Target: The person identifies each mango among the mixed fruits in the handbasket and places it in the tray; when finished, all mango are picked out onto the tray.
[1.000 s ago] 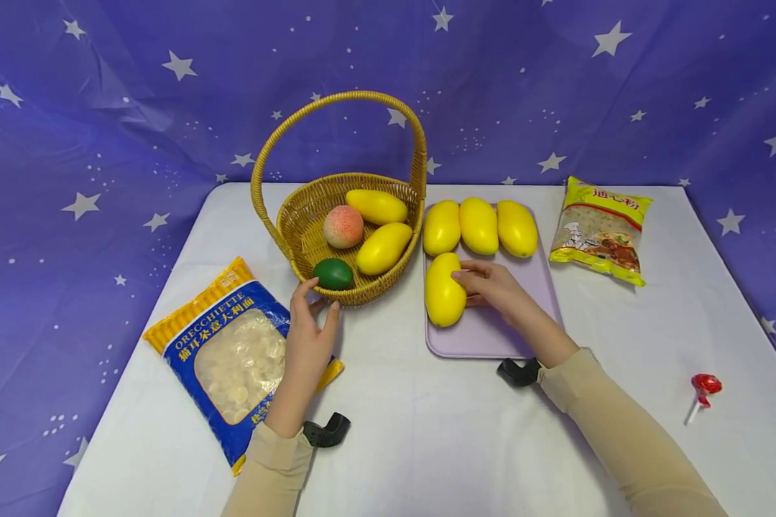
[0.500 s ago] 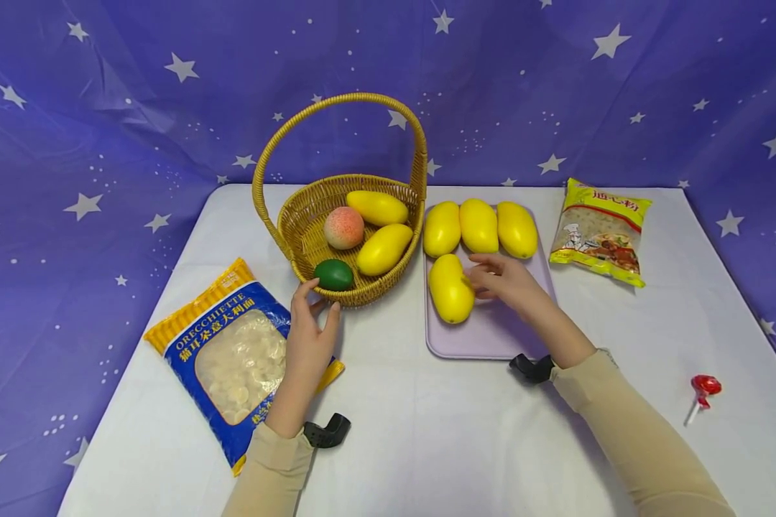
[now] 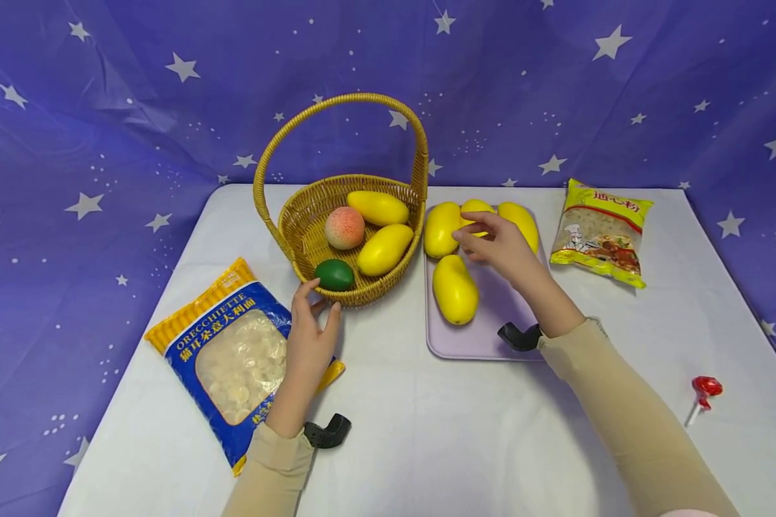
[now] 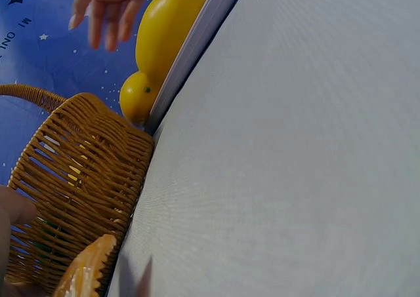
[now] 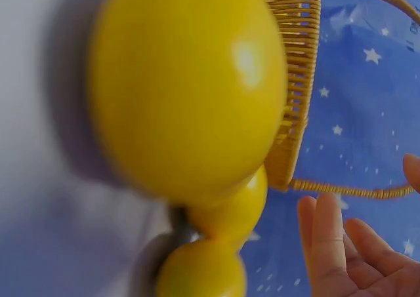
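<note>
A person's right hand [image 3: 494,244] hovers with loosely spread fingers over the middle mango [image 3: 475,210] in the far row on a lilac tray [image 3: 491,330], gripping nothing. Their left hand [image 3: 310,337] rests flat and relaxed beside a wicker basket [image 3: 336,208], perhaps steadying it.

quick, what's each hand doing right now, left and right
Left hand: open, fingers resting against the wicker basket, holding nothing.
Right hand: open, over the middle mango on the tray; contact unclear.
</note>
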Available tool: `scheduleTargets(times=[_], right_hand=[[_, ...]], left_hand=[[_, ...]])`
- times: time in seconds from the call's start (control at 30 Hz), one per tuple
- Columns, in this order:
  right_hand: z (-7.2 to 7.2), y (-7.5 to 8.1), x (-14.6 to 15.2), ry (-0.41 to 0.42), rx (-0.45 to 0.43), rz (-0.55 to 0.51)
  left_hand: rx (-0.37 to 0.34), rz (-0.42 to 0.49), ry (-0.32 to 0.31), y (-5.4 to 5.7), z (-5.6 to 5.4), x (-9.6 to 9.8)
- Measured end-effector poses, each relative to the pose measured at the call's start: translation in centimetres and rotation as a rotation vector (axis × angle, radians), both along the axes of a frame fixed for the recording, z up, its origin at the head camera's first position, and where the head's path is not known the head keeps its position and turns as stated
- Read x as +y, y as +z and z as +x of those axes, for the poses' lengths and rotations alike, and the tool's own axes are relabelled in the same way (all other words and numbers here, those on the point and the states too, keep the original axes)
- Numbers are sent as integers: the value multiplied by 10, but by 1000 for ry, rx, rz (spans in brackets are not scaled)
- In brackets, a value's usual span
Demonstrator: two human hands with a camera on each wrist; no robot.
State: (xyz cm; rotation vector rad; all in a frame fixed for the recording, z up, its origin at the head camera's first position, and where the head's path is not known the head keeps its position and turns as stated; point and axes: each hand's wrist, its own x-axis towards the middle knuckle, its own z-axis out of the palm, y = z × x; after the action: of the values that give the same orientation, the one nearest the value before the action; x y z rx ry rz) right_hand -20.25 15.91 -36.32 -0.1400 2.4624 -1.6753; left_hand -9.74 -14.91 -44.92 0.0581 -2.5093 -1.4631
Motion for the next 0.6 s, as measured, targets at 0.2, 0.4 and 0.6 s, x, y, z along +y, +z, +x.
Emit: scheduleTargets(times=[0.2, 0.4, 0.6], right_hand=[[-25, 13, -31, 55, 127, 188], [-53, 20, -57, 119, 154, 278], [-75, 21, -80, 204, 197, 412]], left_hand=[[2, -1, 1, -1, 0, 0], [7, 0, -5, 0, -1, 0], [-3, 1, 1, -1, -1, 0]])
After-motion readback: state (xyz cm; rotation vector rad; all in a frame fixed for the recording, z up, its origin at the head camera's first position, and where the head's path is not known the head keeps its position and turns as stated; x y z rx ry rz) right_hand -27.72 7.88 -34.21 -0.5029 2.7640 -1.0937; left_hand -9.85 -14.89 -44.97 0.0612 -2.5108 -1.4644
